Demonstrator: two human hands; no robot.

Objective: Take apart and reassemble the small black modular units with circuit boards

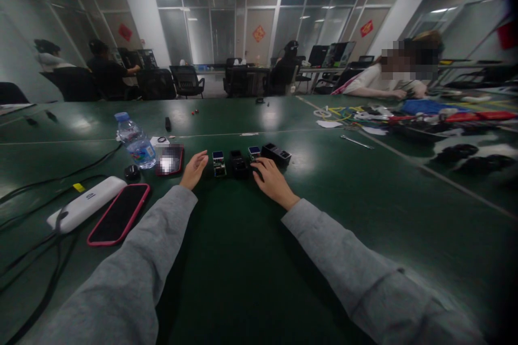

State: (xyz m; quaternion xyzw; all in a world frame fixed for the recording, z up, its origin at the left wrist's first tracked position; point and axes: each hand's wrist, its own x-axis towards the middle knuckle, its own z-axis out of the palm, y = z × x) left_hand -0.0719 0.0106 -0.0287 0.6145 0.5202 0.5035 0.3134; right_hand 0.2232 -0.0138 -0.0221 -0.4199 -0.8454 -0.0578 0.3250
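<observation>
My left hand (195, 170) is held just left of a small circuit board with a screen (219, 164), its fingers stretched out and nothing in them. My right hand (272, 180) reaches over the near end of a second small board with a screen (254, 151). Its thumb and fingers are apart; whether the fingertips touch that board I cannot tell. Between the two boards lies a black rectangular case (238, 163) with openings in it. Another black case (277, 154), longer and set at a slant, lies beyond my right fingers.
To the left are a red-edged phone (120, 214), a white power bank (87, 204) with cables, a water bottle (136, 141) and another phone (170, 159). Tweezers (356, 142) and a pile of wires and tools (424, 118) lie right. A person (376, 81) sits across the table.
</observation>
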